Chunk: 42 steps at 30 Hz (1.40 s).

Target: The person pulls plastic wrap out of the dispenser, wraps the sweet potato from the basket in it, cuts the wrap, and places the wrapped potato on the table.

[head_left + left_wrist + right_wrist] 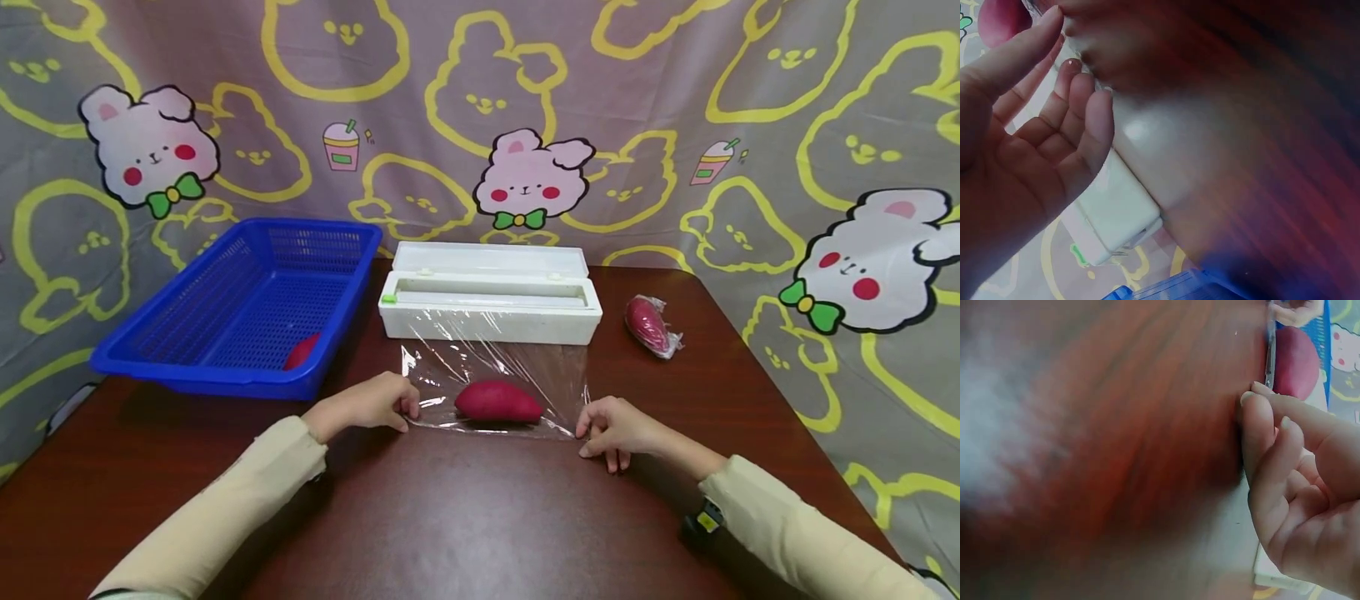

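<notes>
A sheet of clear plastic wrap [435,367] stretches from the white wrap dispenser box [487,321] toward the person. On the sheet lies a red sweet potato [498,402], also in the right wrist view as a red sweet potato [1296,362]. At the sheet's near left corner, the left hand [381,402] pinches the film between thumb and fingers. The right hand [617,427] pinches the near right corner. In the left wrist view the left hand [1041,137] has its other fingers bent loosely. The right hand [1300,481] shows thumb and index fingertips together.
A blue plastic basket [247,375] stands at the left with a red sweet potato [302,352] partly visible inside. At the right back lies a film-wrapped sweet potato [649,325]. The dispenser's white lid [491,258] is raised behind it. A patterned cloth [660,83] hangs behind the table [465,517].
</notes>
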Each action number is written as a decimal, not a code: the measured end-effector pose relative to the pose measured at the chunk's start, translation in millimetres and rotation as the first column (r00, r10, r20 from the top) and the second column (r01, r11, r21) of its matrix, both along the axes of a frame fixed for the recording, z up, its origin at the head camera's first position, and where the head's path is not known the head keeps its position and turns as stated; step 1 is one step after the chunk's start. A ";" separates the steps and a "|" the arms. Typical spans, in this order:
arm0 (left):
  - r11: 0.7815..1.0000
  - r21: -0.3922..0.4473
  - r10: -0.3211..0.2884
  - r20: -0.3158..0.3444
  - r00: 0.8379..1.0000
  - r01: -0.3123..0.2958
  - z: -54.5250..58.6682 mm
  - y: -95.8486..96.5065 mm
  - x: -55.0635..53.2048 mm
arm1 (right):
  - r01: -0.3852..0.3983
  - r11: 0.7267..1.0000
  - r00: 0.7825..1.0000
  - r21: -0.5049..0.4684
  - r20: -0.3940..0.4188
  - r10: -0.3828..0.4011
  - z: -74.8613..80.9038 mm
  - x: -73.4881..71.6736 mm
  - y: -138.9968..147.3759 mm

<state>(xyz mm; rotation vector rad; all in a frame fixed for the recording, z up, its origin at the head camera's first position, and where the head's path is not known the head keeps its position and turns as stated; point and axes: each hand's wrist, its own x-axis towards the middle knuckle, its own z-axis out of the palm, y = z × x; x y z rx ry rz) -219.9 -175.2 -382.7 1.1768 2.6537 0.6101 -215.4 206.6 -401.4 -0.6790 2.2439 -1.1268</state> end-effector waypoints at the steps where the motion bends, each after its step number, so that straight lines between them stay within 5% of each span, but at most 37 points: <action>1: 1.000 0.006 0.004 -0.001 1.000 -0.004 -1.0 -0.4 -0.6 | -0.008 1.000 0.999 0.018 -0.036 0.009 0.3 -0.8 -0.9; 7: 0.999 0.038 0.000 -0.027 1.000 0.001 -4.6 -2.1 -2.2 | -0.065 0.994 0.966 0.089 -0.246 0.085 1.6 -3.3 -3.0; 15: 0.994 0.106 0.041 -0.082 0.996 -0.032 -3.3 -7.7 -5.0 | -0.083 0.995 0.872 0.058 -0.479 0.101 3.7 -6.0 -1.1; 25: 0.986 0.147 0.073 0.010 0.997 -0.074 -1.5 -8.5 -3.3 | -0.162 0.984 0.831 0.078 -0.526 0.179 -1.5 -13.6 -1.7; 31: 0.981 0.149 0.117 0.070 0.991 -0.126 -1.3 -10.5 -4.1 | -0.150 0.983 0.847 0.103 -0.500 0.181 -1.9 -14.8 2.8; 38: 0.976 0.160 0.137 0.070 0.988 -0.147 0.4 -12.0 -5.4 | -0.173 0.979 0.777 0.111 -0.595 0.205 4.3 -14.0 3.7; 42: 0.966 0.185 0.158 0.126 0.979 -0.180 0.2 -13.0 -4.8 | -0.148 0.987 0.793 0.057 -0.590 0.153 10.2 -14.2 5.0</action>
